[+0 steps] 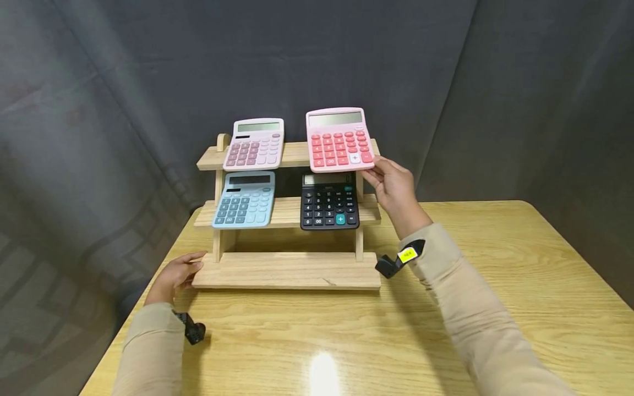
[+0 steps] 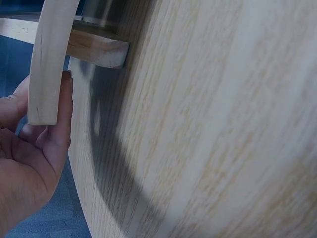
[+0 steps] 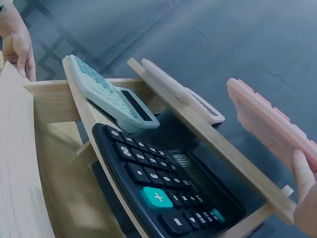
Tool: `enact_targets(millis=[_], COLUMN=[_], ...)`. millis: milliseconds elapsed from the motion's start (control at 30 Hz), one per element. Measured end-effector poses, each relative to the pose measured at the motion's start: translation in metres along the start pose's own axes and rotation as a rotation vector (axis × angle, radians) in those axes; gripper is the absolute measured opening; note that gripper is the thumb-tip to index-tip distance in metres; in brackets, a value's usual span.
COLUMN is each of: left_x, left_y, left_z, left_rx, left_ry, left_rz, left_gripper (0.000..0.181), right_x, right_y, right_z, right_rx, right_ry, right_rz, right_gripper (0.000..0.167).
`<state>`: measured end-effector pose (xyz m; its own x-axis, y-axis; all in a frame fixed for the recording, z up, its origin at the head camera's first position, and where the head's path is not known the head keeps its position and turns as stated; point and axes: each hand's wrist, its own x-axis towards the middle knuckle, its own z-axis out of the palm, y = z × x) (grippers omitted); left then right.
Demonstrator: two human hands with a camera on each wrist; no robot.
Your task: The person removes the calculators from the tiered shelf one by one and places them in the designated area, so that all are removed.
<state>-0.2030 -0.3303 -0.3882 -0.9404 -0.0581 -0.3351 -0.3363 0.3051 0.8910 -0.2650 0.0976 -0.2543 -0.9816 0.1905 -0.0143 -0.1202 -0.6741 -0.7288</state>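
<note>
The rack [image 1: 287, 269] is bare pale wood, matt and smooth, its grain showing. The calculators [image 1: 369, 137] look like smooth hard plastic, with glassy displays [image 1: 335, 119]. The desk [image 1: 495, 258] has a wood-grain finish, glossy enough to throw back a bright patch of light. The curtain [image 1: 297, 55] is dull creased cloth, the sleeves [image 1: 475, 313] matt wrinkled cloth, the wrist mounts [image 1: 388, 266] dark plastic.
</note>
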Motion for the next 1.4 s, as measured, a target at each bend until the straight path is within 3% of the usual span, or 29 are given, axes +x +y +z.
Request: enact_targets(millis=[267,867,1133,1400], left_x=[0.001,0.001,-0.001,0.0], left_y=[0.0,-0.003,-0.002,-0.001], left_z=[0.0,-0.002,-0.003,-0.003], left_rx=[-0.004,0.008,0.087,0.092], left_ry=[0.008,-0.034,-0.045,-0.044], left_rz=[-0.001,0.026,0.028,0.021], left_gripper=[0.05,0.053,0.053,0.053], right_x=[-0.008,-0.018,-0.024,-0.024], right_y=[-0.017,-0.046,-0.06,-0.065], right_z=[-0.007,-0.051,-0.079,-0.102], right_rx=[0.093,0.269,0.269,0.303], right_ry=[-0.02,-0.043,-0.022,0.011], right_rz=[-0.016,-0.039,-0.062,-0.047], right_gripper=[0.015,0.01,0.015,0.024])
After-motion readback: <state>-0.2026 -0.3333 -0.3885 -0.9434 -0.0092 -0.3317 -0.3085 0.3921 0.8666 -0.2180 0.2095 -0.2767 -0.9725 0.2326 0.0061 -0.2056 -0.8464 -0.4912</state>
